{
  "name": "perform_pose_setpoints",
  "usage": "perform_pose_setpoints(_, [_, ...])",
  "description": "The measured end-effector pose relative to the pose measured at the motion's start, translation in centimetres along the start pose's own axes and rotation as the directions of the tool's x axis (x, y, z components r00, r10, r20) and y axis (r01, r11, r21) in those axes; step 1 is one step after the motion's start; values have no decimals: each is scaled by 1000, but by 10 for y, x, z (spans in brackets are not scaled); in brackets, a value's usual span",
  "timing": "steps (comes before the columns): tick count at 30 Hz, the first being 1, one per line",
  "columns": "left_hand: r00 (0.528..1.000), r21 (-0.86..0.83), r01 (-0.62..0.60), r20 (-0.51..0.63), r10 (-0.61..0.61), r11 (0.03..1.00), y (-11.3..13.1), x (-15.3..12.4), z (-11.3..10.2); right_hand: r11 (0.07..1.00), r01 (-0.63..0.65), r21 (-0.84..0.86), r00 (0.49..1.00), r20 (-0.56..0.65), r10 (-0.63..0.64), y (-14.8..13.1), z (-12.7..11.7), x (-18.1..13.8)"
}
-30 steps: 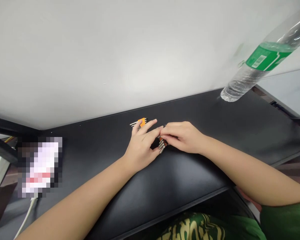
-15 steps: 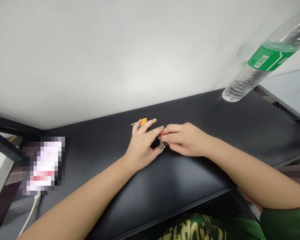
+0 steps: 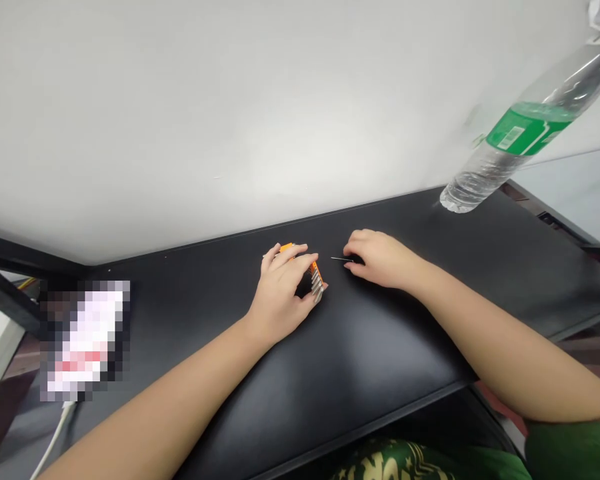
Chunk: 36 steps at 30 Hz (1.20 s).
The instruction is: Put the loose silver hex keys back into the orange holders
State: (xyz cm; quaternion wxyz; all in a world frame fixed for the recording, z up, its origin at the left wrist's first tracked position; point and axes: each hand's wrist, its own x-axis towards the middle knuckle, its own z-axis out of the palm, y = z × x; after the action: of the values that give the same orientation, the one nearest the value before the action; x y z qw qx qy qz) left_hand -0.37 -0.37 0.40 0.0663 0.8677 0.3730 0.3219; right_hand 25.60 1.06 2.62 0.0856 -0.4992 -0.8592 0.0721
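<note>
My left hand point(image 3: 280, 293) is curled on the black table, its thumb and index finger closed around a narrow orange holder point(image 3: 316, 269) with several silver metal rods point(image 3: 318, 287), perhaps hex keys. Under its other fingers lies a second orange piece point(image 3: 286, 247), mostly covered. To the right, my right hand point(image 3: 380, 257) rests on the table with thumb and fingers apart. A thin silver rod point(image 3: 340, 259) lies on the tabletop at the gap between them, its right end reaching in near the fingertips. The palm side of both hands is hidden.
A clear water bottle with a green label point(image 3: 527, 130) stands at the back right of the black table point(image 3: 280, 400), by the pale wall point(image 3: 205, 100). At the left lies a blurred-out device point(image 3: 87, 340) with a white cable point(image 3: 53, 440). A dark frame point(image 3: 10, 293) stands at the left edge.
My right hand has moved away from the orange holder, to the right and slightly up, and its fingers have parted. The thin rod now shows beside it. My left hand keeps the holder.
</note>
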Motion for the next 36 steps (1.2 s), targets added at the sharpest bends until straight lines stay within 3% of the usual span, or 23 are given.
perform_pose_setpoints(3, [1000, 13, -17, -10, 17, 1000, -1, 0, 0, 994, -51, -101, 995, 83, 59, -12, 2, 0])
perform_pose_setpoints(7, [999, 35, -34, -1, 34, 999, -2, 0, 1, 988, -96, -117, 991, 85, 106, -21, -1, -4])
perform_pose_setpoints(9, [999, 52, -44, 2, 44, 998, -3, 0, 2, 995, -94, 15, 993, 67, 92, -25, -5, -7])
perform_pose_setpoints(11, [999, 66, -50, 6, 49, 997, -4, 0, 2, 960, -77, 269, 996, 71, 60, -30, -11, -9])
perform_pose_setpoints(14, [998, 82, -58, 25, 56, 995, -3, 0, 1, 765, -76, 639, 996, 80, 32, -38, -16, -11])
perform_pose_setpoints(16, [998, 88, -61, 40, 58, 994, -2, 0, 0, 649, -82, 756, 997, 60, 56, -43, -15, -12])
perform_pose_setpoints(20, [997, 87, -62, 48, 58, 994, -1, 0, -2, 600, -98, 794, 993, 42, 108, -47, -10, -12])
perform_pose_setpoints(23, [996, 87, -77, 50, 73, 993, -1, -1, -2, 568, -157, 808, 986, 91, 143, -46, -7, -12])
perform_pose_setpoints(30, [994, 106, -105, 42, 101, 989, -1, -3, -1, 355, -309, 882, 948, 256, 189, -50, -10, -10])
perform_pose_setpoints(33, [992, 118, -127, 41, 122, 985, -1, -4, -1, 169, -353, 920, 924, 314, 220, -56, -14, -9])
perform_pose_setpoints(36, [990, 107, -136, 43, 132, 985, 1, -3, -2, -73, -277, 958, 925, 286, 248, -64, -17, -9])
